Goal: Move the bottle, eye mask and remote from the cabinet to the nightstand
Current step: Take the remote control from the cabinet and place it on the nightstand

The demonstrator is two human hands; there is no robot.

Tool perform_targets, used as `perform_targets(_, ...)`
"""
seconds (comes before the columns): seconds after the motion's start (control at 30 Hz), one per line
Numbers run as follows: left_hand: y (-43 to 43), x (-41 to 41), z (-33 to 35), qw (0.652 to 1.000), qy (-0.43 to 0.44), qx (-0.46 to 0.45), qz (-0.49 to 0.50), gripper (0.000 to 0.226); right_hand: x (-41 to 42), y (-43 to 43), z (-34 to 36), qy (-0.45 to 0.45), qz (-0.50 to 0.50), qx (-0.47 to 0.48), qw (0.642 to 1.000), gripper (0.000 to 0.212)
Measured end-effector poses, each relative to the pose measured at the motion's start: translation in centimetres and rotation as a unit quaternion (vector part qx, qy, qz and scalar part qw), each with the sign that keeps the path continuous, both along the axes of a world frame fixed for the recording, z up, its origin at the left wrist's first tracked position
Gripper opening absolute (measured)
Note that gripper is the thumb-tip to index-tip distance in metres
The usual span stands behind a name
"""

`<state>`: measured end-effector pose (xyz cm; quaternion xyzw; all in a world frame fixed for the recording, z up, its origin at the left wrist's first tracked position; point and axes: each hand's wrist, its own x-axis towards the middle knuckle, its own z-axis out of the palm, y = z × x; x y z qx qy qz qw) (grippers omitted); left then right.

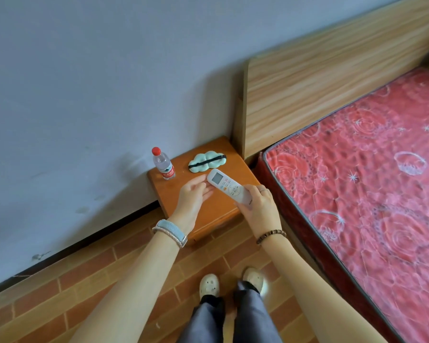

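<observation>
A grey wall (84,82) backs the nightstand (218,211). The bottle (163,164) stands upright at its back left corner, and the eye mask (206,161) lies flat by the back edge. My left hand (193,196) is open, fingers straight beside the remote (229,188). My right hand (259,206) grips the remote's near end over the nightstand's middle. A red mattress (357,181) lies to the right.

Soft, fairly bright daylight fills the frame. The headboard (320,82) and nightstand (181,167) cast faint shadows leftward onto the wall (84,82), so light comes from the right. Straight edges bow near the borders, and the lower centre looks slightly smeared.
</observation>
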<state>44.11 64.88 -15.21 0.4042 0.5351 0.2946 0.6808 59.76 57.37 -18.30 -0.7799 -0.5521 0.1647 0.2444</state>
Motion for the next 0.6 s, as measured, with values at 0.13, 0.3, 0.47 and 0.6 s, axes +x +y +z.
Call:
perform_targets(0.13, 3.8, 2.9, -2.4, 1.0, 0.003, -0.012, -0.003, 0.027, 3.2, 3.9, -2.2, 0.004, 0.004, -0.01, 1.0, 0.044)
perform_targets(0.3, 6.2, 6.9, -6.3, 0.999, -0.004, -0.036, 0.026, 0.025, 7.5, 7.8, -5.8, 0.009, 0.015, -0.037, 0.999, 0.044)
perform_targets(0.47, 8.0, 10.5, -11.0, 0.995, -0.015, -0.074, 0.065, 0.031, 11.2, 10.9, -10.6, -0.01, 0.038, -0.058, 0.998, 0.047)
perform_targets(0.6, 10.3, 12.3, -15.6, 0.993, -0.015, -0.091, 0.079, 0.036, 12.9, 13.4, -15.2, -0.015, 0.041, -0.082, 0.996, 0.05)
